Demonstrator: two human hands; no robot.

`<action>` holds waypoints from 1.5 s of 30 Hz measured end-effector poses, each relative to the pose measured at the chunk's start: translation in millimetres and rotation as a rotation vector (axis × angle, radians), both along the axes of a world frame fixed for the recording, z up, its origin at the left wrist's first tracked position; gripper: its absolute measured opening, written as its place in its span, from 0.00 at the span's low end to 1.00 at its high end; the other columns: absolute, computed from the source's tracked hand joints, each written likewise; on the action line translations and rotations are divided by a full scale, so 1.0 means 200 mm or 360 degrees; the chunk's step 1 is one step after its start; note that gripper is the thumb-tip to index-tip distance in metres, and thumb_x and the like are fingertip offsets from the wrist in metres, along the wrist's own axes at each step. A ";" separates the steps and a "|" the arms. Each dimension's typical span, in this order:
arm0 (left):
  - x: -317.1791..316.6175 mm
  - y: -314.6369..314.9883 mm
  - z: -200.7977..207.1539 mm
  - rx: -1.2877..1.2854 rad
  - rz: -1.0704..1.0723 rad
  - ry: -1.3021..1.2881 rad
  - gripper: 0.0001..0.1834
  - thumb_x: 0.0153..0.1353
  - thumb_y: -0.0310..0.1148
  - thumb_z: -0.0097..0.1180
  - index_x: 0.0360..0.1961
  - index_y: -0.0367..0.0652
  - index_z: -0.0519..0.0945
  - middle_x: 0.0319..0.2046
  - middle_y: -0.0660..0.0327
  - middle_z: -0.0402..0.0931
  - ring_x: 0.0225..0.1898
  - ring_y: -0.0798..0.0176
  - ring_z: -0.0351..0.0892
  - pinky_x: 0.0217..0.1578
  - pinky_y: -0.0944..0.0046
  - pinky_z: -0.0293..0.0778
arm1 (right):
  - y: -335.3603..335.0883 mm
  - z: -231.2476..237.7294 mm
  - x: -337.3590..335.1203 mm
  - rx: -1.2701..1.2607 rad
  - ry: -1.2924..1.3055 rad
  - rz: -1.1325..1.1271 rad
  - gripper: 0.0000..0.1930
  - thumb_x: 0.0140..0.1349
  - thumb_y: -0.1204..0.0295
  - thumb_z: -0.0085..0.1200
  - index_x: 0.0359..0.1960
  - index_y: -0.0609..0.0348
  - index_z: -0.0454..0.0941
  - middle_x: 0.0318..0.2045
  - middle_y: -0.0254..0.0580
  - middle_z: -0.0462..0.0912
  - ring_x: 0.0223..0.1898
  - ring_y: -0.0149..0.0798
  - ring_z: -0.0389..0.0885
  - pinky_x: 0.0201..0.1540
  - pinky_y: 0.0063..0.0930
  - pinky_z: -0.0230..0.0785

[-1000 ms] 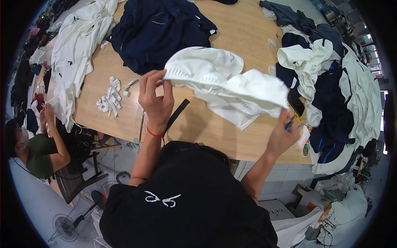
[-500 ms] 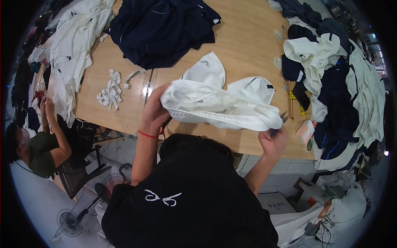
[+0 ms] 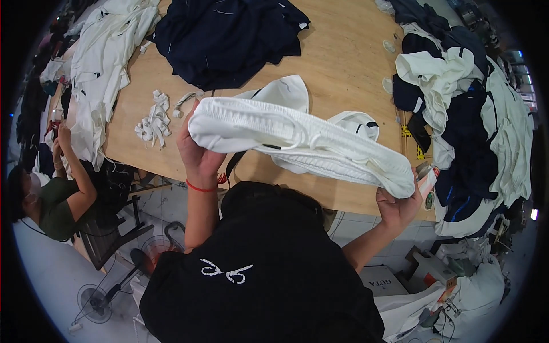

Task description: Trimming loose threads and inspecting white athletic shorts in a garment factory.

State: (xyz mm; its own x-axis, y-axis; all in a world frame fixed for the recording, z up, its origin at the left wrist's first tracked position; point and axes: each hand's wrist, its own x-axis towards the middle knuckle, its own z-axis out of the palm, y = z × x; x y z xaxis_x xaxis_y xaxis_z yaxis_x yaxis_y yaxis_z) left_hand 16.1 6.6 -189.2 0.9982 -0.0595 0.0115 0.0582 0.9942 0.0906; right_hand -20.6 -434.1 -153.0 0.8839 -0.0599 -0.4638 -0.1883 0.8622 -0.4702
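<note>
You hold a white garment over the counter, left hand and right hand gripping its waistband.

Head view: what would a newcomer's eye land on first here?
Probably the white cloth garment with a gathered waistband, held up between the person's left hand and right hand above the near edge of the pale wooden table. Next might come the dark navy cloth heap farther up the table, left of centre, and the mixed pile of white and navy garments along the right side.
</note>
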 end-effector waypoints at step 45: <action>0.08 -0.09 -0.40 0.2528 0.0769 0.0512 0.10 0.64 0.27 0.70 0.28 0.38 0.80 0.24 0.69 0.78 0.27 0.79 0.71 0.27 0.72 0.66 | 0.19 -0.37 0.12 -0.0665 -0.0064 0.0251 0.12 0.67 0.81 0.64 0.51 0.65 0.82 0.40 0.39 0.86 0.29 0.22 0.76 0.24 0.18 0.58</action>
